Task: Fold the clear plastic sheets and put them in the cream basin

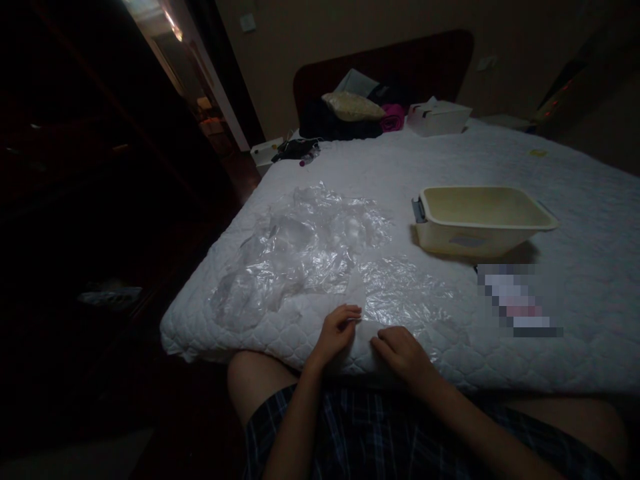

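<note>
Crumpled clear plastic sheeting (300, 240) spreads over the left half of the white quilted bed in front of me. My left hand (340, 330) is at the bed's near edge, fingers bent and closed against a whitish strip of the plastic (355, 292) that stands up a little. A short way to the right, my right hand (403, 350) has its fingers curled with thumb and forefinger pinched together at the plastic's near edge. The dim light hides exactly what lies between the fingertips. Whether the plastic is bags or one sheet, I cannot tell.
A cream plastic tub (480, 243) with a grey handle clip stands on the bed at right. Nearer lies a blurred-out flat object (517, 300). Toward the headboard (450, 60) are a white box (440, 119), a magenta roll (393, 118) and a pale pillow-like bag (353, 107).
</note>
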`<action>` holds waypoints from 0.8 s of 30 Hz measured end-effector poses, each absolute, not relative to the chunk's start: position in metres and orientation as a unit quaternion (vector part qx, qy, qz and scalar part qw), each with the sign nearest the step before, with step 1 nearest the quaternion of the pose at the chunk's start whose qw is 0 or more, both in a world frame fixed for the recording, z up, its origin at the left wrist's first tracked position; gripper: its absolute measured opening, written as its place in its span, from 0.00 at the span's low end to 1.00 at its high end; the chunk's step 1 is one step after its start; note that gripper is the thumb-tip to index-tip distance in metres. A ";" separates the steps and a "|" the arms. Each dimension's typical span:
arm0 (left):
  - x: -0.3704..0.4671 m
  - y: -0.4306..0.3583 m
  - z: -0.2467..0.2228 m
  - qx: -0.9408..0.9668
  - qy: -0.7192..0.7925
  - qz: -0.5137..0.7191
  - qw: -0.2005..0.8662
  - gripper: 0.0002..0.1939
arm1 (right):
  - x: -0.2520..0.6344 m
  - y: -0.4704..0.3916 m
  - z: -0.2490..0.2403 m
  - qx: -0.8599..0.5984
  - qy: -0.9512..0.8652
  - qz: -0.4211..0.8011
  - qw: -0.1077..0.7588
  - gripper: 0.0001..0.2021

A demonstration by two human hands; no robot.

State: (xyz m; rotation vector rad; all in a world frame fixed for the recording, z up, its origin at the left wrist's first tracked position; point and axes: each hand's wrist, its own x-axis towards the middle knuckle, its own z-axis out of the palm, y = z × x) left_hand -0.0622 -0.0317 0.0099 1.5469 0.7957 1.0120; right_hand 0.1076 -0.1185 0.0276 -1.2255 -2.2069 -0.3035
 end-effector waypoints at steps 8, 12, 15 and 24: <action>-0.062 -0.032 -0.008 0.784 0.308 0.401 0.361 0.14 | 0.106 -0.116 0.025 -0.463 -0.843 -0.101 0.255 0.10; -0.062 -0.032 -0.008 0.796 0.308 0.396 0.339 0.15 | 0.105 -0.116 0.027 -0.483 -0.841 -0.038 0.240 0.08; -0.062 -0.033 -0.006 0.806 0.313 0.385 0.322 0.17 | 0.107 -0.116 0.030 -0.506 -0.817 0.034 0.275 0.08; -0.059 -0.035 0.008 0.830 0.320 0.339 0.305 0.13 | 0.114 -0.104 0.044 -0.588 -0.671 0.258 0.372 0.08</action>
